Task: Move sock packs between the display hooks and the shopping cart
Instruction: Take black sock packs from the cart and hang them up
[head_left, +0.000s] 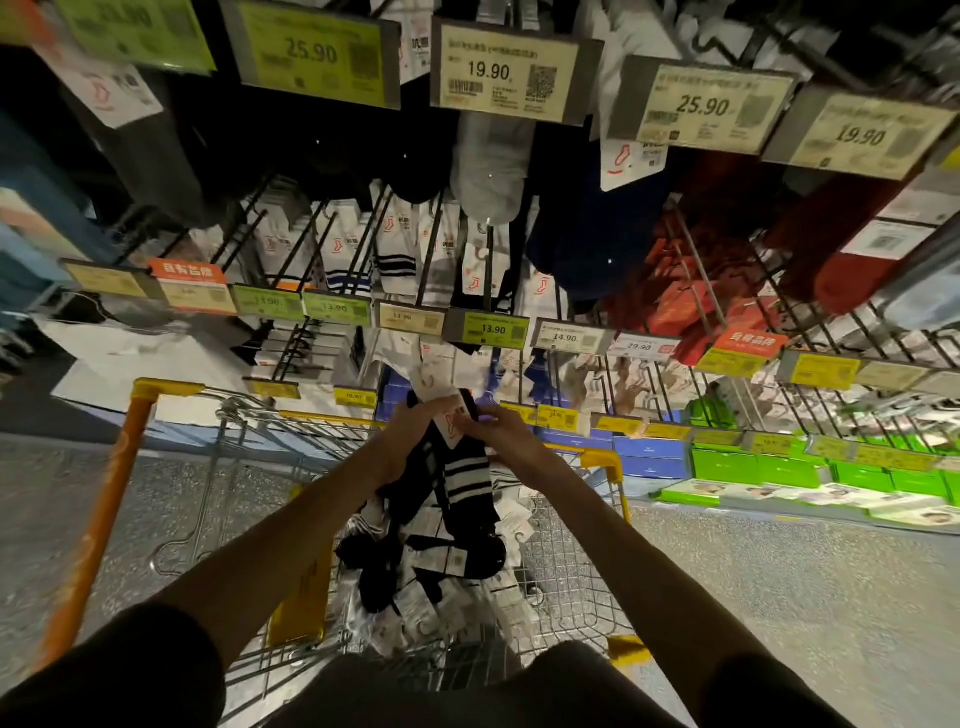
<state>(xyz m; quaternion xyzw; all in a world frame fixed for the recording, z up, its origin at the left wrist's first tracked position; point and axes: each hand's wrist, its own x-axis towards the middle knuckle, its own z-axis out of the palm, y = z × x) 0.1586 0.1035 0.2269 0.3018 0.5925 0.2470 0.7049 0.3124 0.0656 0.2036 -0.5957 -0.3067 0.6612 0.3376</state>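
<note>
At the frame's centre, a black striped sock pack was gripped by its card between the left hand and right hand. It was held above the shopping cart, below the display hooks.

Both hands meet above the shopping cart, gripping the white card header of a black sock pack with white stripes. The left hand clasps the header from the left, and the right hand pinches it from the right with its fingers. The pack hangs down over a heap of more sock packs lying in the cart's wire basket. Beyond the cart's far edge stand rows of display hooks carrying white, black and red socks, with price tags along their fronts.
</note>
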